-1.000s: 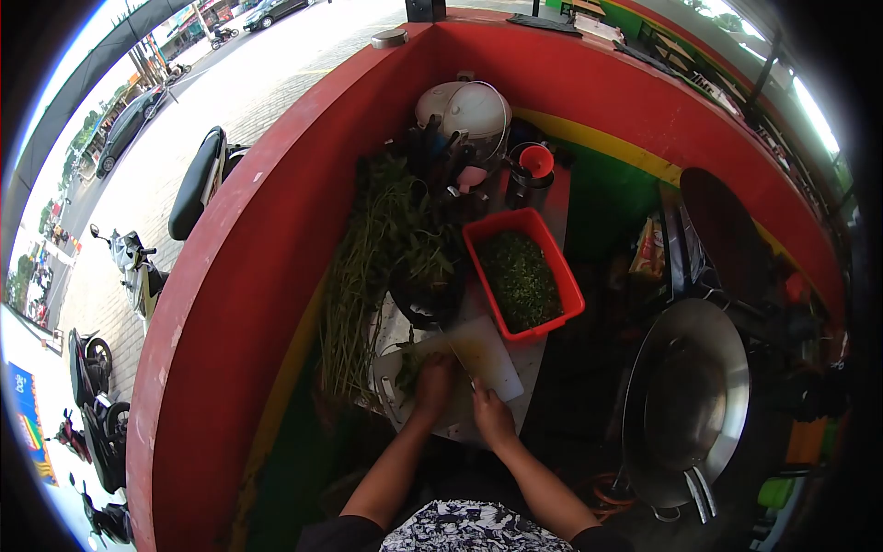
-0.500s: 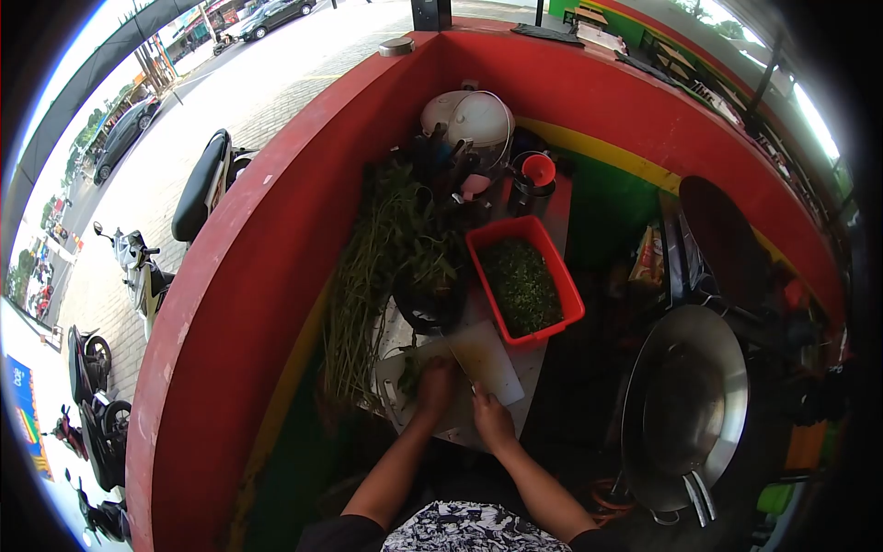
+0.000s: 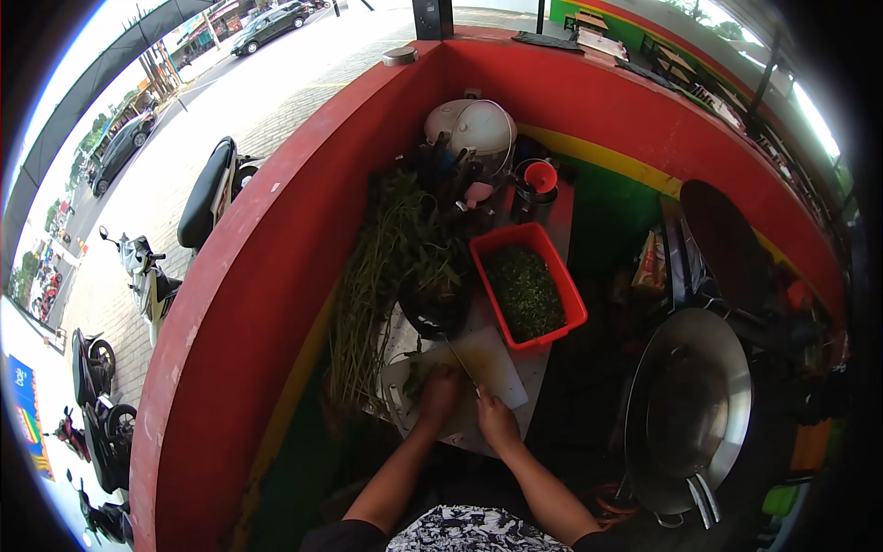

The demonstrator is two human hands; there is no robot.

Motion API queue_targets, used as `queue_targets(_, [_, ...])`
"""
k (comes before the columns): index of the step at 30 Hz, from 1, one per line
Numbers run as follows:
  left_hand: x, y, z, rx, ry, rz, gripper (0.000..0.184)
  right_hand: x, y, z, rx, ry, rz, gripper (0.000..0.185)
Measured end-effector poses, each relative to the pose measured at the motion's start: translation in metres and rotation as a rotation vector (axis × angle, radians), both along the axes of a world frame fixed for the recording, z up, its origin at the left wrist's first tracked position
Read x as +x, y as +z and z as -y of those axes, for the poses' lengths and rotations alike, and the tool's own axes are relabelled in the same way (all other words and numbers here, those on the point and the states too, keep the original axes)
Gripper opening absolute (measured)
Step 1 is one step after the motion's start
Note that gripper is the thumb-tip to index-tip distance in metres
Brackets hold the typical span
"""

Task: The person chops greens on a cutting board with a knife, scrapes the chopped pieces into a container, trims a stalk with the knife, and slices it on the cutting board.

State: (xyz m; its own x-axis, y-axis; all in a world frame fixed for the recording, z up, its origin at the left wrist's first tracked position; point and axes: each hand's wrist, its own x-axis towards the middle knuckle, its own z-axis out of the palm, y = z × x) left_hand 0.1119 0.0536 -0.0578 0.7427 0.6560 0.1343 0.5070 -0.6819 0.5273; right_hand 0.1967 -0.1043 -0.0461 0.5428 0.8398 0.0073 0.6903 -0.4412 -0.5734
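My right hand (image 3: pixel 498 423) is closed round the handle of a knife (image 3: pixel 463 361), whose blade points away from me over a white cutting board (image 3: pixel 501 368). On the board's left part, my left hand (image 3: pixel 441 394) is closed over leafy greens (image 3: pixel 416 375), its fingertips mostly hidden in shadow. Beyond the board sits a dark, rounded container or bag (image 3: pixel 432 322) with leaves above it. Just right of that, a red plastic tub (image 3: pixel 578 315) contains finely chopped greens (image 3: pixel 526 293).
Long-stemmed greens (image 3: pixel 361 322) lie along the table's left side. At the back are a white lidded pail (image 3: pixel 485 127) and a red funnel-like cup (image 3: pixel 541 177). A large wok (image 3: pixel 685 414) stands to my right. A red wall (image 3: pixel 267 267) encloses the left and back.
The whole view has shifted slightly down and right. Both hands keep nearly the same places on the board, the knife still in my right hand.
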Motion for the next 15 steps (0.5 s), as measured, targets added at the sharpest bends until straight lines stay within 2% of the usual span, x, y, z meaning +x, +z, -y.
queue_targets(8, [-0.004, 0.010, 0.003, -0.016, -0.007, 0.090, 0.028, -0.011, -0.003, 0.015, -0.065, 0.003, 0.005, 0.045])
queue_targets(15, [-0.005, 0.007, 0.001, -0.062, 0.044, 0.135, 0.029, -0.005, -0.010, -0.014, -0.024, -0.016, 0.023, 0.043])
